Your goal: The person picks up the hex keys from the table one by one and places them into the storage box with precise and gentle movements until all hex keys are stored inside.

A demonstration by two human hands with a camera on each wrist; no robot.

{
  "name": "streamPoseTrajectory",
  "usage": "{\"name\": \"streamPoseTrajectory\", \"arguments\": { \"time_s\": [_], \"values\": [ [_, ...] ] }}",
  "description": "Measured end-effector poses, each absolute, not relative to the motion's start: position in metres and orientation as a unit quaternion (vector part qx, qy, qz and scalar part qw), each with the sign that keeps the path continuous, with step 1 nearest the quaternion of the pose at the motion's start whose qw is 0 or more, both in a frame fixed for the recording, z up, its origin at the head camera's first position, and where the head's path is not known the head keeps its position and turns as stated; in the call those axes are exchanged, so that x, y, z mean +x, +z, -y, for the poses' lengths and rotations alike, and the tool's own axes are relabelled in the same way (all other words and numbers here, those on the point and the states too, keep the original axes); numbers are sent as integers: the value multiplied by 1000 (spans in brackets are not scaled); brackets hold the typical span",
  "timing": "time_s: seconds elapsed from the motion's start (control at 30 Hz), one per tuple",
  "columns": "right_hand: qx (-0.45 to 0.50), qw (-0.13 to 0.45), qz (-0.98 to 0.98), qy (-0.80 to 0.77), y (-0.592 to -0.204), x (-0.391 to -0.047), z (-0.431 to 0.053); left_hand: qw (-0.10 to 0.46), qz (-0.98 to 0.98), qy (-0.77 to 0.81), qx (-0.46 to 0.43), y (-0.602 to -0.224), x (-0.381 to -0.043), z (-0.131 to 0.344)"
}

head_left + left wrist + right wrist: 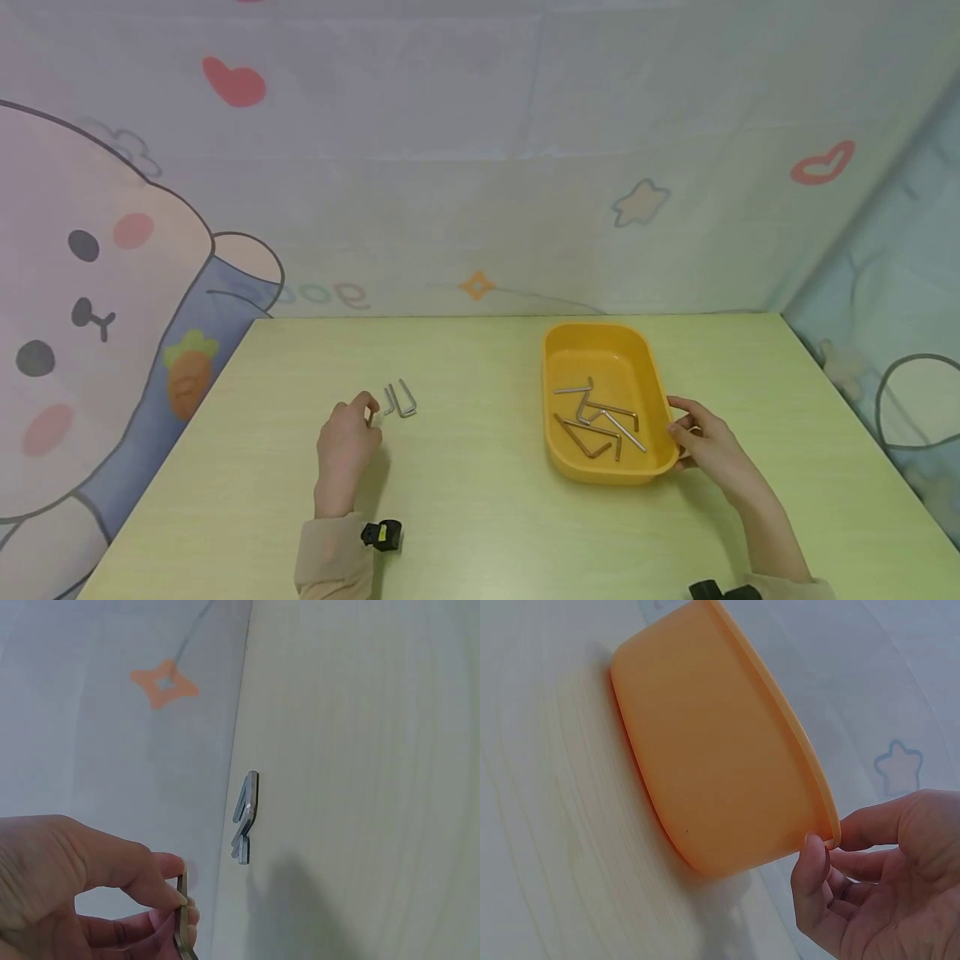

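My left hand (347, 442) pinches an L-shaped hex key (181, 922) between thumb and fingers, above the left part of the table. Just beyond it, several silver hex keys (410, 410) lie close together on the tabletop; in the left wrist view these hex keys (250, 799) partly overlap. At the right stands a yellow plastic bin (600, 475) with several silver and bronze-toned hex keys (615, 408) scattered inside. The right hand (708, 446) grips the bin's right side. In the right wrist view, thumb and fingers pinch its rim (814, 769).
The light wooden table (472, 517) ends at the back against a printed cloth (420, 208). A second cloth (900, 333) hangs along the right side. Black wrist cameras (382, 535) sit at both cuffs.
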State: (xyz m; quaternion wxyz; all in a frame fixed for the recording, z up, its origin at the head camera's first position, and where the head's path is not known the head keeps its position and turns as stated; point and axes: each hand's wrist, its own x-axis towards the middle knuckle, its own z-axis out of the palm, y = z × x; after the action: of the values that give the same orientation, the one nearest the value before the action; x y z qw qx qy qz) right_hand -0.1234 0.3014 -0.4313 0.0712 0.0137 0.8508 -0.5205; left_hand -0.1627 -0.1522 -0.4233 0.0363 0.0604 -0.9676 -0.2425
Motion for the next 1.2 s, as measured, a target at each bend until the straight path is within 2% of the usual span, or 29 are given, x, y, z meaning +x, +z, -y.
{"name": "streamPoseTrajectory", "arguments": {
  "time_s": [0.87,1.2],
  "values": [
    [7,63,-846,-529,-430,-123,-301,130,950,-282,-13,-423,-167,116],
    [2,57,-847,-529,-434,-124,-303,163,934,-308,-72,-415,-162,91]
  ]
}}
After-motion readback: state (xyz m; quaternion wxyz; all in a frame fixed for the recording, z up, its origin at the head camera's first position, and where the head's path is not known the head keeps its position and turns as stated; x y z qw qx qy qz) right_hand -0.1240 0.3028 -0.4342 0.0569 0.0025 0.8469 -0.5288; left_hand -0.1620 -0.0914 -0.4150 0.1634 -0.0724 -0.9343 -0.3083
